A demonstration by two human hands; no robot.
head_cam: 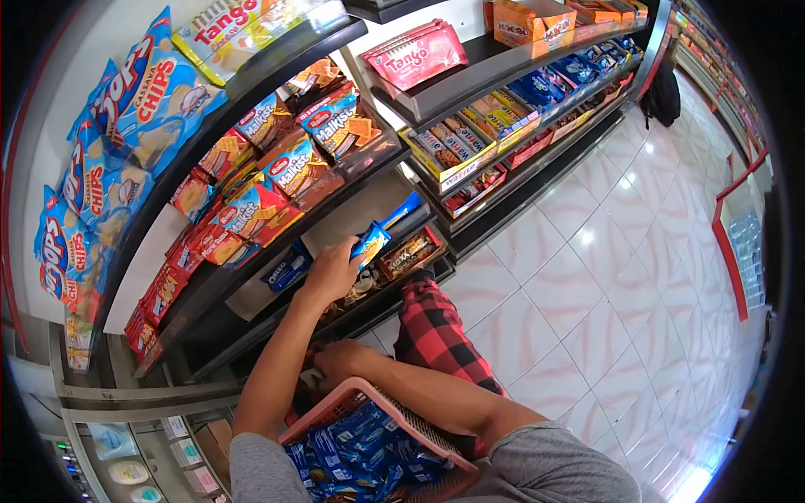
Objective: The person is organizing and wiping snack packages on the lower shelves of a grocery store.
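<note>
A small blue and yellow snack packet [372, 245] is pinched in my left hand [333, 267], raised in front of a low black shelf. Blue Oreo packs [286, 267] lie on that shelf, left of the hand. Another blue packet [400, 210] lies just beyond the held one. My right hand [339, 364] is bent down beside the top corner of a pink plastic basket [409, 412], its forearm crossing the rim; its fingers are partly hidden. Many blue snack packets [358, 446] are heaped inside the basket, which sits at my lap.
Malkist cracker packs [295, 166] fill the shelf above, with cassava chip bags [144, 94] higher up. Waffle boxes [462, 138] and Tango wafers [418, 56] stand on the right-hand shelves. A Maxx box [412, 254] is on the bottom shelf. White tile floor [566, 251] stretches right; a black bag [661, 94] stands farther off.
</note>
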